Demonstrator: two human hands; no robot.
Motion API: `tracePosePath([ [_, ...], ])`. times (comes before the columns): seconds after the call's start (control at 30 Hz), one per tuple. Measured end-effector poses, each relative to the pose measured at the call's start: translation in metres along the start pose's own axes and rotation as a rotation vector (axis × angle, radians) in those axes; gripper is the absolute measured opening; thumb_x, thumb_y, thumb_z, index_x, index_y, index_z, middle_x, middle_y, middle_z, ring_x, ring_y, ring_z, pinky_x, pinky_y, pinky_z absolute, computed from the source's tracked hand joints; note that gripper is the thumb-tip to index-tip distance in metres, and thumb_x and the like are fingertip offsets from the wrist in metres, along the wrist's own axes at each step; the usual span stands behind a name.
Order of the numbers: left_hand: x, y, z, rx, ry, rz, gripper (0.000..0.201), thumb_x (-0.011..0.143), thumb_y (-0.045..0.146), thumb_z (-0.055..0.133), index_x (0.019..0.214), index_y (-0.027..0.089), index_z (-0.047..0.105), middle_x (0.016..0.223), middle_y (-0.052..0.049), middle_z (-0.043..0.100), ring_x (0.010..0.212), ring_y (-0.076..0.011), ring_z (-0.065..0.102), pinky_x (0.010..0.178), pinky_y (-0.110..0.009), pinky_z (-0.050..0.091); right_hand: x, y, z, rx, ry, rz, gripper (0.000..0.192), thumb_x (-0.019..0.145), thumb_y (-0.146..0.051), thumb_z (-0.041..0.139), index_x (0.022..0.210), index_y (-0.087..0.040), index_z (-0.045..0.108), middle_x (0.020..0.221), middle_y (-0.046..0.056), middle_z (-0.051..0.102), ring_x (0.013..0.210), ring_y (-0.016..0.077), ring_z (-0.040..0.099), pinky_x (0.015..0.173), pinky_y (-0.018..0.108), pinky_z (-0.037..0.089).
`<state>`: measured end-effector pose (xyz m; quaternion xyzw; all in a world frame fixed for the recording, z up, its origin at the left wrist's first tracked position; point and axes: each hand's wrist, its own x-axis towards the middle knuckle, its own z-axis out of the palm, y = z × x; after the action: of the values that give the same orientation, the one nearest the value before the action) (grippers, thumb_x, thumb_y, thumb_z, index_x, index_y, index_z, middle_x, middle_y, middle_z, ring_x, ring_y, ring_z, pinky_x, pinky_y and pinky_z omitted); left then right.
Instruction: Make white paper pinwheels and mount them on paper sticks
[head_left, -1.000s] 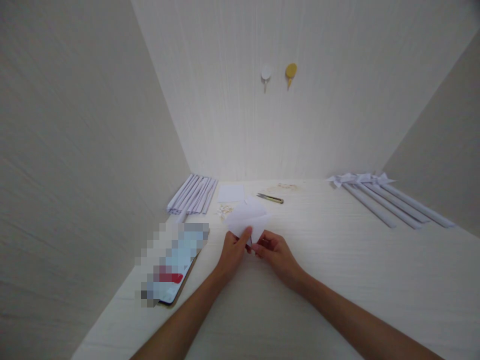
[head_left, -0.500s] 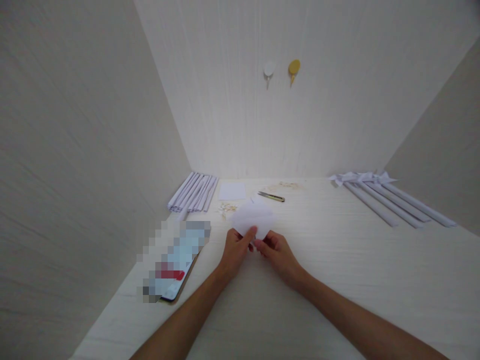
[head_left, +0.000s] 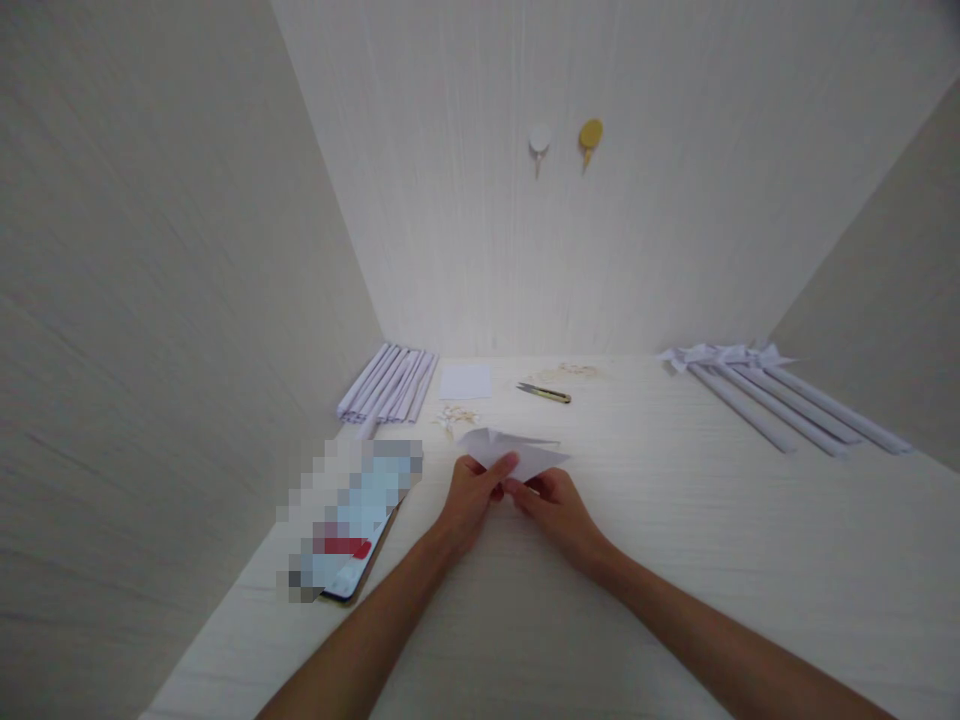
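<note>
- L side of tabletop (head_left: pixel 675 560): phone (head_left: pixel 349 520) w/ blurred screen lies flat near the L wall, same spot as 1 s ago, untouched.
- Behind it, bundle of rolled white paper sticks (head_left: pixel 386 385) at back-left, no change.
- Small flat white sheet (head_left: pixel 465 381) just R of the bundle, and a little heap of pale scraps (head_left: pixel 456 417) in front of it; both as before.
- L hand (head_left: pixel 469 500): grip pinched on the near corner of the folded white paper (head_left: pixel 517 452), thumb on top. Hand barely shifted vs 0.5 s ago.
- Folded white paper: the change. 1 s ago it stood up as a tall triangle facing the cam; now it's tipped back and flattened, seen almost edge-on, a low wide wedge just above the tabletop, points out to L and R. Sits centre, between and just beyond both hands.
- My read: crease stage looks done for this fold, piece being laid down or turned for the next one. Can't tell if it touches the tabletop.
- R hand (head_left: pixel 559 505): grip closed on the same near corner from the R, fingertips meeting the L hand's. Moved only slightly.
- Behind, small snips (head_left: pixel 544 392) lie well apart from the hands, unmoved.
- Far R: row of long paper rolls w/ folded pinwheel-like tops (head_left: pixel 780 400), unchanged.
- Back wall: white hook (head_left: pixel 539 141) and yellow hook (head_left: pixel 590 134), nothing hung.
</note>
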<state>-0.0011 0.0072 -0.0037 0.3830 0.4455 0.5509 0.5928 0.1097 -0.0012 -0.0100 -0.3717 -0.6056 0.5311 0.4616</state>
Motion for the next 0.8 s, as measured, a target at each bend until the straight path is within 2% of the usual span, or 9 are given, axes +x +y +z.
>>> tracePosePath([
  [0.13, 0.0024, 0.0033, -0.002, -0.065, 0.069, 0.042, 0.028, 0.049, 0.034, 0.07, 0.058, 0.012, 0.054, 0.047, 0.004, 0.048, 0.039, -0.0042, 0.036, 0.037, -0.018, 0.024, -0.0012, 0.0024, 0.0007, 0.028, 0.062, 0.031, 0.016, 0.067, -0.029, 0.054, 0.057, -0.017, 0.053, 0.048, -0.003, 0.048, 0.043, 0.0084, 0.039, 0.042, 0.022, 0.03],
  [0.3, 0.0068, 0.0084, -0.0085, -0.051, 0.146, 0.133, 0.023, 0.054, 0.032, 0.067, 0.059, 0.013, 0.056, 0.046, 0.006, 0.045, 0.038, -0.0023, 0.032, 0.037, -0.016, 0.023, 0.0013, 0.0006, -0.0008, 0.169, 0.148, 0.114, 0.012, 0.064, -0.025, 0.056, 0.057, -0.017, 0.051, 0.044, -0.006, 0.043, 0.04, 0.0071, 0.038, 0.041, 0.021, 0.028],
  [0.43, 0.0065, 0.0064, -0.0091, 0.099, 0.092, 0.136, 0.022, 0.054, 0.031, 0.066, 0.054, 0.012, 0.056, 0.044, 0.004, 0.046, 0.038, -0.0034, 0.033, 0.038, -0.017, 0.025, 0.0056, -0.0046, -0.005, 0.428, 0.297, 0.147, 0.019, 0.059, -0.027, 0.061, 0.056, -0.017, 0.046, 0.046, -0.007, 0.043, 0.04, 0.0055, 0.037, 0.039, 0.019, 0.025],
  [0.53, 0.0043, 0.0034, -0.0061, 0.258, 0.049, 0.116, 0.023, 0.053, 0.031, 0.066, 0.05, 0.012, 0.054, 0.042, 0.003, 0.047, 0.037, -0.0056, 0.037, 0.037, -0.019, 0.027, 0.0075, -0.0063, -0.0069, 0.516, 0.371, 0.153, 0.024, 0.058, -0.031, 0.063, 0.055, -0.018, 0.043, 0.044, -0.008, 0.041, 0.04, 0.0051, 0.035, 0.038, 0.018, 0.023],
  [0.63, 0.0031, 0.0016, -0.0041, 0.297, 0.044, 0.113, 0.023, 0.053, 0.032, 0.066, 0.052, 0.011, 0.055, 0.043, 0.002, 0.049, 0.038, -0.0066, 0.038, 0.037, -0.02, 0.028, 0.0075, -0.0039, -0.0061, 0.448, 0.31, 0.14, 0.023, 0.06, -0.033, 0.062, 0.058, -0.017, 0.046, 0.044, -0.007, 0.042, 0.04, 0.0052, 0.035, 0.039, 0.019, 0.024],
  [0.8, 0.0063, 0.0007, -0.0069, 0.163, 0.074, 0.106, 0.025, 0.051, 0.032, 0.068, 0.052, 0.012, 0.054, 0.043, 0.003, 0.048, 0.038, -0.0062, 0.037, 0.037, -0.02, 0.027, 0.005, 0.0005, -0.0044, 0.24, 0.133, 0.102, 0.025, 0.067, -0.036, 0.058, 0.056, -0.016, 0.046, 0.043, -0.006, 0.043, 0.042, 0.0056, 0.035, 0.043, 0.02, 0.025],
])
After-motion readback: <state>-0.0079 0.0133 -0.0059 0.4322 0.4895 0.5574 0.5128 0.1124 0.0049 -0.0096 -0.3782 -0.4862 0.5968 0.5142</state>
